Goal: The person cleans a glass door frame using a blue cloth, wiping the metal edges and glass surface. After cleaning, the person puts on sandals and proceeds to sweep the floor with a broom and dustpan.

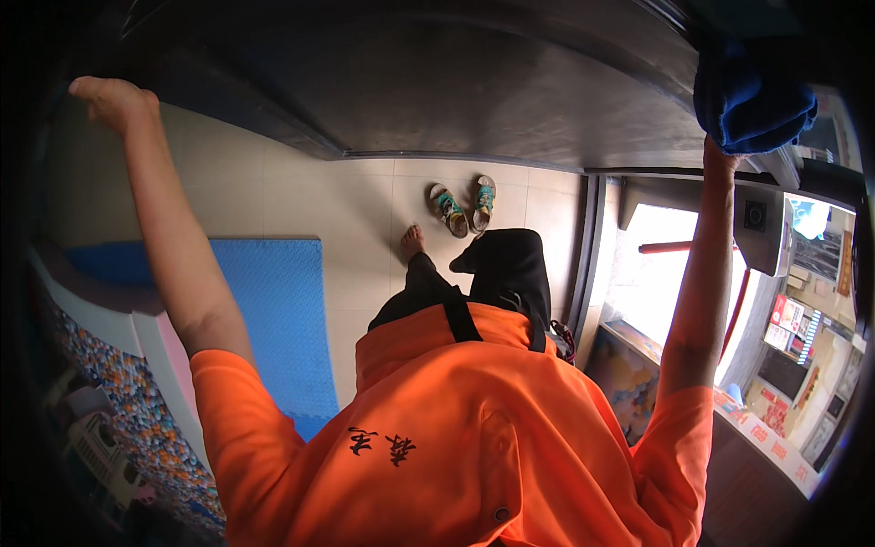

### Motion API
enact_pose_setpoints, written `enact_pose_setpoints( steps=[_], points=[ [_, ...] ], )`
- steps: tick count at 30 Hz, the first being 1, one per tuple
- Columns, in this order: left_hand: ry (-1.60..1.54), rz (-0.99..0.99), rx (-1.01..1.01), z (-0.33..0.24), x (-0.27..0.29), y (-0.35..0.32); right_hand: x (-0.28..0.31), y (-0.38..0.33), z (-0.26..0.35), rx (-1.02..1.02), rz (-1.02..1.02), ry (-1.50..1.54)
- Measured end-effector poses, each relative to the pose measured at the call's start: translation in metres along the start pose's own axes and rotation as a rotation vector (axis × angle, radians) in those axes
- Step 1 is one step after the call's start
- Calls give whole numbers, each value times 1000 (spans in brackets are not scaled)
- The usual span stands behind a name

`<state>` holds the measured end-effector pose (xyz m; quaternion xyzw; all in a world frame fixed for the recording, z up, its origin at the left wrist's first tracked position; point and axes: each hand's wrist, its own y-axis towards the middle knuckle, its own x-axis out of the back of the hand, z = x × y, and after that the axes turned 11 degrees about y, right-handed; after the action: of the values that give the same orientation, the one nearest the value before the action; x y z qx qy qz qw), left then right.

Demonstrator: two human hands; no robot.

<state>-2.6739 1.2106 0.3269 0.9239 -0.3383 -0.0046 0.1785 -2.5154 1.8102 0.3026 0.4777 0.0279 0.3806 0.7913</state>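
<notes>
My right arm reaches up at the far right. A dark blue cloth [752,105] covers most of my right hand [725,157], which is closed on it against the dark frame beside a large, glossy black panel [474,96]. On the far left my left arm stretches up, with my left hand [117,102] at the panel's dark lower edge. One digit points out to the left; the other fingers are hidden, so its grip cannot be made out.
Below the panel lies a beige tiled floor [365,201] with a pair of green sandals [447,210] near my bare foot [414,240]. A blue foam mat [264,301] borders a pit of colourful balls [128,392] at left. A bright window opening [652,264] is at right.
</notes>
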Motion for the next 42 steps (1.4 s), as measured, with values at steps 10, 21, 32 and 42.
enact_pose_setpoints(
  steps=[10,21,32,42],
  points=[
    [-1,-33,25,-4,-1,-2,-2,3,1,1,7,13],
    [23,4,97,-17,3,-18,-2,-3,3,-5,7,12],
    [65,15,19,7,10,6,-4,-2,2,0,2,23],
    [47,-59,-67,25,14,13,-7,-1,3,8,-8,23]
  ],
)
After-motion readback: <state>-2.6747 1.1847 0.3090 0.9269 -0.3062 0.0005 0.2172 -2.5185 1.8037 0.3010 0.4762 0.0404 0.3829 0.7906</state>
